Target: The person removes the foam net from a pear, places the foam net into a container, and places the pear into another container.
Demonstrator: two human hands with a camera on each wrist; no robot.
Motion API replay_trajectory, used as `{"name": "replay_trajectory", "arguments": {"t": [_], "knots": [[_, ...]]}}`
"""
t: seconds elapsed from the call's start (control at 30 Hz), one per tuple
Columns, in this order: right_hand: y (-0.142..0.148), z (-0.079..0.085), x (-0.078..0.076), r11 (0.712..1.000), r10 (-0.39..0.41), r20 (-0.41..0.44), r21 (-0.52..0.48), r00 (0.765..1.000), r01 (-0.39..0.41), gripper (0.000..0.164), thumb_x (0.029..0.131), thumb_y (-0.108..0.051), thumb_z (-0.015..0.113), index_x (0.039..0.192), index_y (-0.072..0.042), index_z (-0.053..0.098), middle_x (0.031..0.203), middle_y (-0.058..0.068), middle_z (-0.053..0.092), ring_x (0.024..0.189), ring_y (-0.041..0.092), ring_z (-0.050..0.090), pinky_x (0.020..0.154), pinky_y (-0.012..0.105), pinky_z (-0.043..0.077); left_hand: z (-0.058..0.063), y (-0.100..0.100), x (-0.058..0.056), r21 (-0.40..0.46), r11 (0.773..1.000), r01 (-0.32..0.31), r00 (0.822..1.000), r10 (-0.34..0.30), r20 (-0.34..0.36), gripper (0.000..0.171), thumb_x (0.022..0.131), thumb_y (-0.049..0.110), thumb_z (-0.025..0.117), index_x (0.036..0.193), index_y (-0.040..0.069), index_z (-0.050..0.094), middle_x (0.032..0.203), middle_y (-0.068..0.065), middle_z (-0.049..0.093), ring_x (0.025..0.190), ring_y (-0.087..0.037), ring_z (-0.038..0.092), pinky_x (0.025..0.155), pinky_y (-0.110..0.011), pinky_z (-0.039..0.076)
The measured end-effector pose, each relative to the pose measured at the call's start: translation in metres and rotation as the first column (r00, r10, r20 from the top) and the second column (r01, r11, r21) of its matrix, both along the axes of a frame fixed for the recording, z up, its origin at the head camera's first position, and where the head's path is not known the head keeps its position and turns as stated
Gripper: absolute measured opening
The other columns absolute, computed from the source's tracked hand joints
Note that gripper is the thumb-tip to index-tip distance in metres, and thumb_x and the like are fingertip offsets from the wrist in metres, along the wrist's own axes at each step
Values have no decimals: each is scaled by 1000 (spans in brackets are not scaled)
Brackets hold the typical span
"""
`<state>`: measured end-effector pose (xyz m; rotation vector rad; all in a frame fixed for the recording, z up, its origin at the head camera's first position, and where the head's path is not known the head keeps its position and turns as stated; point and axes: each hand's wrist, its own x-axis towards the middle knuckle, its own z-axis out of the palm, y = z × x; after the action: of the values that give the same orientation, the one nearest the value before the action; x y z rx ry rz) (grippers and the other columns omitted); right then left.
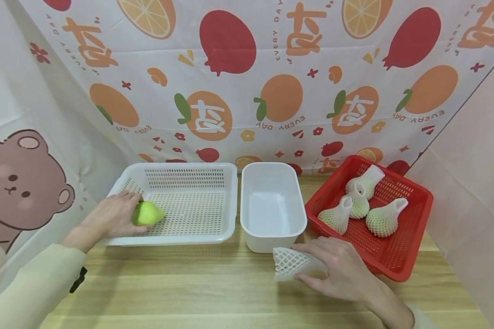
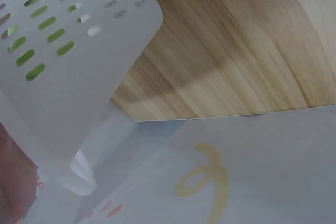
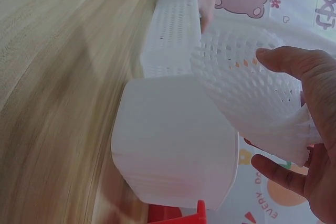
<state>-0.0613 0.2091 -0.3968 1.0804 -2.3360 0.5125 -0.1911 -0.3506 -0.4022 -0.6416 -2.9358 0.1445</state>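
Holding white foam-mesh sleeve in right hand, pointing left toward tapered green pear gripped in left hand.

PLACE: curtained-off table nook — wider room unclear | SIGNS: fruit-print curtain, bear-print sheet, wood-grain tabletop

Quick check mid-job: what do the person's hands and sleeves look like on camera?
Both the left hand and right hand are bare, with no gloves visible. The left sleeve is plain, pale cream and long; a small black piece shows at its edge, too unclear to identify. Only a bit of the right sleeve shows, also pale.
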Motion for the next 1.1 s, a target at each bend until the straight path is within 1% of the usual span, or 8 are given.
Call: {"name": "replay_trajectory", "arguments": {"t": [0.13,0.23,0.43,0.53,0.67,0.8,0.93,1.1], "knots": [[0,1,0,1000,-12,5,11,1000,12,55,74,-46,93,122,-24,77,102,-12,79,84,1,69,72,22,57,0,-2,0,-26,999,-20,999,21,42,96,71,67,84,126,-8,63,112,-27,72,105,-47,67,90,-64,59],[0,2,0,999,-25,11,21,1000,24,56,74,-47,93,123,-25,77,103,-12,79,85,1,70,73,22,57,-1,-2,0,-39,999,-35,998,37,59,99,71,68,83,129,-10,63,117,-31,71,112,-51,66,93,-66,57],[0,6,0,1000,-12,13,22,1000,11,53,77,-48,91,123,-25,76,105,-12,79,86,2,70,72,24,59,-1,-1,1,-45,998,-39,997,42,67,95,72,69,83,125,-8,65,118,-31,71,114,-54,65,93,-67,57],[1,10,-1,1000,-4,7,29,1000,3,53,78,-47,90,124,-24,77,105,-11,80,87,3,71,72,24,60,-1,-1,2,-49,998,-39,996,43,76,94,73,69,82,125,-8,66,122,-34,70,119,-58,62,96,-69,55],[2,17,-3,999,2,-3,53,1000,-2,54,78,-46,90,126,-24,76,106,-11,80,88,5,73,72,26,62,1,-3,2,-48,998,-35,997,38,71,90,76,69,81,123,-6,68,122,-33,70,120,-58,62,97,-69,54],[2,24,-7,996,8,-17,87,1000,-6,54,78,-46,89,126,-25,76,104,-12,80,86,5,73,70,25,61,3,-2,3,-22,999,-34,997,36,66,83,81,69,77,121,-3,71,123,-30,71,118,-55,64,96,-69,54],[2,31,-13,992,25,-53,123,998,-18,53,75,-44,91,122,-24,76,98,-11,78,84,7,73,68,27,60,6,2,5,-5,999,-41,997,42,64,80,87,68,72,126,-3,69,129,-31,70,123,-54,63,100,-70,53],[0,41,-20,984,57,-82,174,995,-42,56,72,-44,92,121,-22,76,98,-7,79,84,10,73,67,28,60,13,15,12,22,1000,-21,999,21,34,80,91,67,68,131,-2,67,134,-33,67,128,-57,59,106,-70,50]]}}
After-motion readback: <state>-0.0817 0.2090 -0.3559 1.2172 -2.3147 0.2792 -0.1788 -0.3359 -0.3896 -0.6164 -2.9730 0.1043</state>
